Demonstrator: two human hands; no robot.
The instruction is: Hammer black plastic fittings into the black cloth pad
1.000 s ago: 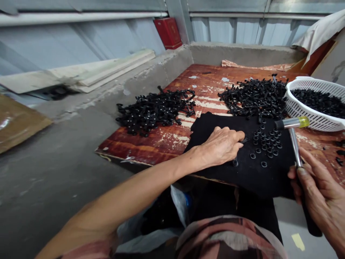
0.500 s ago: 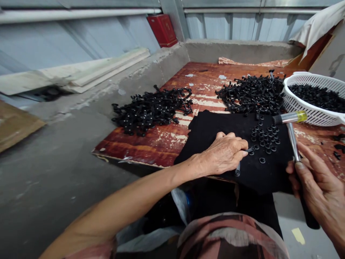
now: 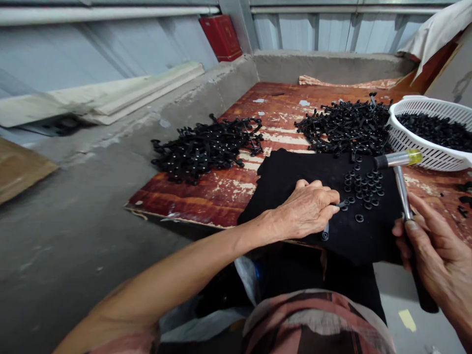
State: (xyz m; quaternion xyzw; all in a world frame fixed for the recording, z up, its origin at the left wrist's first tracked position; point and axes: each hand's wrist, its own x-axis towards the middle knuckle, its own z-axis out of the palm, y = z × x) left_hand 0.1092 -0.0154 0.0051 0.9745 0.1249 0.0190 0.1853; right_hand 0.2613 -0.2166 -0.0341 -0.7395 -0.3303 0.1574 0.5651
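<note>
My left hand (image 3: 311,209) is closed over the black cloth (image 3: 283,172), pinching a small black plastic strap piece (image 3: 341,204) whose round end shows past the fingertips. Another strap piece with a round end (image 3: 325,233) lies just below that hand, partly hidden by it. To the right of the fingers, several small black rings (image 3: 365,189) lie scattered on the cloth. My right hand (image 3: 435,246) is wrapped round the handle of a hammer (image 3: 401,189). The hammer's head, dark at one end and yellow at the other, is raised over the cloth's right side.
A heap of black strap pieces (image 3: 206,147) lies on the left of the worn red-brown table (image 3: 177,201); a second heap (image 3: 342,125) is behind the cloth. At the right stands a white basket (image 3: 409,140) holding small black parts. A red box (image 3: 222,37) sits on the ledge.
The view has shifted very slightly. Both hands, the strap piece and the hammer stay almost as they were.
</note>
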